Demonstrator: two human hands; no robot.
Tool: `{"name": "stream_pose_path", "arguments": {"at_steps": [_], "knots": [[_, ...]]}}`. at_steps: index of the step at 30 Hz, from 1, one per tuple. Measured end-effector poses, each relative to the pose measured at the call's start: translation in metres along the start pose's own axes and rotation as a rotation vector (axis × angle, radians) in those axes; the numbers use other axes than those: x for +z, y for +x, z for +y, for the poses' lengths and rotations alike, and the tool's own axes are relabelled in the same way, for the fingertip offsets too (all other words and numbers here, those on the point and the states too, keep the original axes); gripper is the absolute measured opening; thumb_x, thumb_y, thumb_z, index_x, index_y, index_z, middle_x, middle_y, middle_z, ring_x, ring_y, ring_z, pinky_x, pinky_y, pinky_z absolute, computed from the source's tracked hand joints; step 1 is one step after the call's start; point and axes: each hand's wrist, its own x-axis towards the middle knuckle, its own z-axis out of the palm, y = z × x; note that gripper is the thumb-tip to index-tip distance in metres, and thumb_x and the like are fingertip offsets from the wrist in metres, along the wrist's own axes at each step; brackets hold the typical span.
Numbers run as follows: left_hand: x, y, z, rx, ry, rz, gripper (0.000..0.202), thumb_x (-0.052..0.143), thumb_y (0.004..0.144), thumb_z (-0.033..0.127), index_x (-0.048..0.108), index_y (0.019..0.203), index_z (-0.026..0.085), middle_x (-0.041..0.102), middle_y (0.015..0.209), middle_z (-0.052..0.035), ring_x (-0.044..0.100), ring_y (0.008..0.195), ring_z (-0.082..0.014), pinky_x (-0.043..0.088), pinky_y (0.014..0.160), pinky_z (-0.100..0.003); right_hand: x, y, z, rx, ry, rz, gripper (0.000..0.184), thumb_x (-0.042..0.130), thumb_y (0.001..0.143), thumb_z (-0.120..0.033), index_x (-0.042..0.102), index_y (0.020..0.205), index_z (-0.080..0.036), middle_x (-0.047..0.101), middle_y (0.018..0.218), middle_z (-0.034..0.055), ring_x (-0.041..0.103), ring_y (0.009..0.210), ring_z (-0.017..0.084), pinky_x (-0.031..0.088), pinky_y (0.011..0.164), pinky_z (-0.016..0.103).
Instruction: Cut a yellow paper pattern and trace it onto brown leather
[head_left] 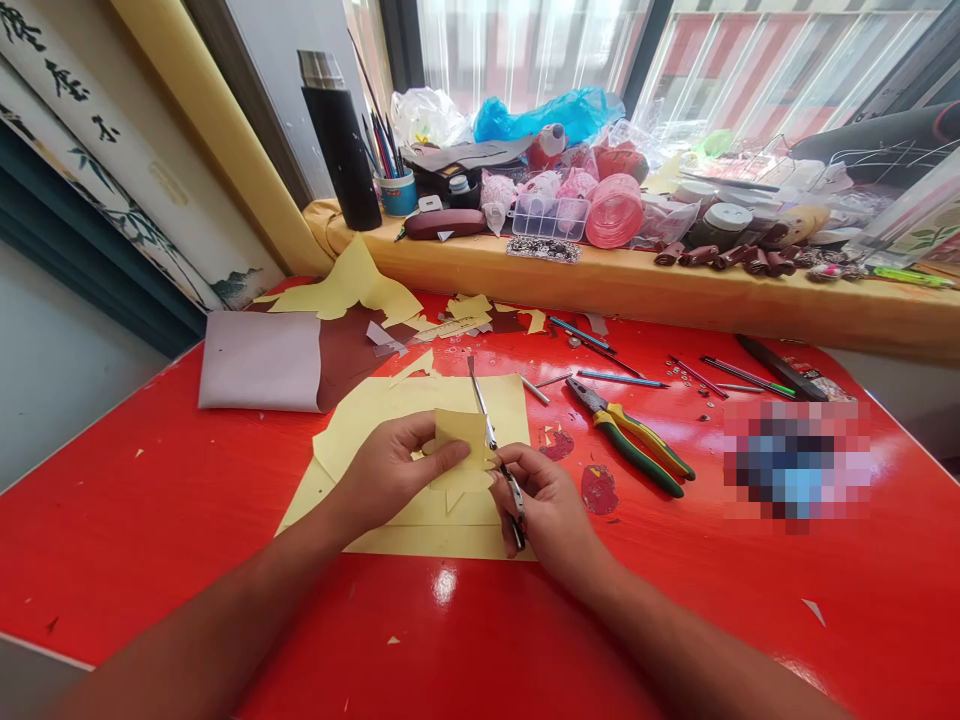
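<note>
My left hand (397, 465) pinches a small piece of yellow paper (459, 432) between thumb and fingers, held above the table. Along the right edge of that piece stand the blades of a pair of scissors (481, 400), pointing away from me. My right hand (544, 500) is closed around the scissors' handles, which my fingers partly hide. Under both hands lie larger yellow sheets (420, 540), overlapping, with cut edges. A pointed bit of yellow paper shows just below the held piece.
Pliers (637, 435) with green and yellow handles lie to the right, near several pencils (622, 379). At the left is a folded pale sheet (259, 360). Yellow scraps (360, 280) lie at the back. A black flask (341, 150) and crowded craft supplies line the window ledge (450, 262).
</note>
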Motion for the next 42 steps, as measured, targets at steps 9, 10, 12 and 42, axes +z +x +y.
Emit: {"name": "stream_pose_path", "arguments": {"at_steps": [9, 10, 12, 42], "knots": [[-0.0020, 0.0024, -0.0032, -0.064, -0.198, 0.140, 0.037, 0.091, 0.079, 0.050, 0.073, 0.087, 0.018, 0.074, 0.080, -0.0026, 0.068, 0.078, -0.0191, 0.056, 0.069, -0.029, 0.0017, -0.0015, -0.0093, -0.004, -0.055, 0.007, 0.032, 0.081, 0.081, -0.049, 0.066, 0.086, -0.022, 0.048, 0.055, -0.0124, 0.048, 0.032, 0.007, 0.039, 0.029, 0.017], [-0.0025, 0.0030, -0.0035, -0.062, -0.200, 0.135, 0.037, 0.091, 0.079, 0.049, 0.074, 0.090, 0.018, 0.075, 0.083, -0.0031, 0.068, 0.079, -0.0193, 0.056, 0.069, -0.029, 0.0014, -0.0014, -0.0093, -0.005, -0.055, 0.007, 0.032, 0.081, 0.081, -0.050, 0.066, 0.086, -0.022, 0.048, 0.055, -0.0125, 0.048, 0.032, 0.007, 0.039, 0.029, 0.017], [-0.0031, 0.0040, -0.0042, -0.065, -0.201, 0.113, 0.039, 0.090, 0.080, 0.049, 0.076, 0.100, 0.018, 0.077, 0.089, -0.0042, 0.069, 0.081, -0.0198, 0.057, 0.070, -0.029, 0.0002, -0.0014, -0.0085, -0.009, -0.062, -0.013, 0.033, 0.081, 0.082, -0.051, 0.065, 0.086, -0.022, 0.048, 0.054, -0.0123, 0.049, 0.032, 0.008, 0.037, 0.029, 0.017], [0.0037, 0.0017, 0.0030, -0.115, -0.103, -0.146, 0.043, 0.072, 0.092, 0.062, 0.074, 0.098, 0.020, 0.076, 0.093, -0.0054, 0.071, 0.087, -0.0241, 0.056, 0.076, -0.033, -0.0018, 0.0000, -0.0049, 0.023, -0.021, 0.029, 0.043, 0.081, 0.083, -0.060, 0.063, 0.095, -0.023, 0.056, 0.059, -0.0107, 0.052, 0.034, 0.009, 0.033, 0.036, 0.019]]}}
